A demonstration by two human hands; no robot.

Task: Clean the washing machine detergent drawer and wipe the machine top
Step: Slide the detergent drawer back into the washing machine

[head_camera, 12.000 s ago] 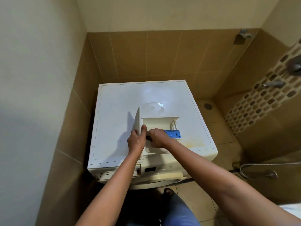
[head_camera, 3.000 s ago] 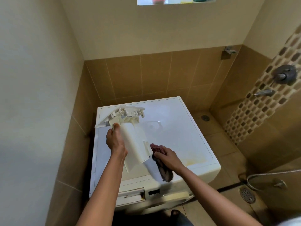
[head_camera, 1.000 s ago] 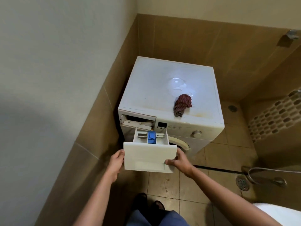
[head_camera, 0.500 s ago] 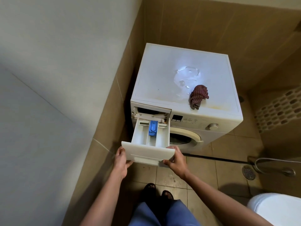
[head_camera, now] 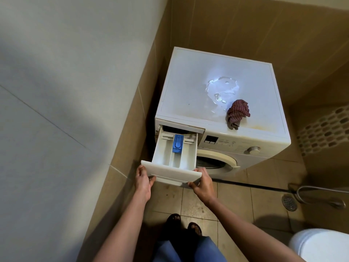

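Hands grip the detergent drawer (head_camera: 174,160) by its front corners, our left hand (head_camera: 143,183) and right hand (head_camera: 203,184) one each; its rear sits in the slot (head_camera: 176,128). We judge refitting: next, a level push. Beyond, the cloth (head_camera: 237,114) lies on the wet machine top (head_camera: 188,91).

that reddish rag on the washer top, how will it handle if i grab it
The crumpled maroon checked cloth, bunched in soft folds, is probably floppy and light. It lies beside a shiny wet patch, so it may be damp.
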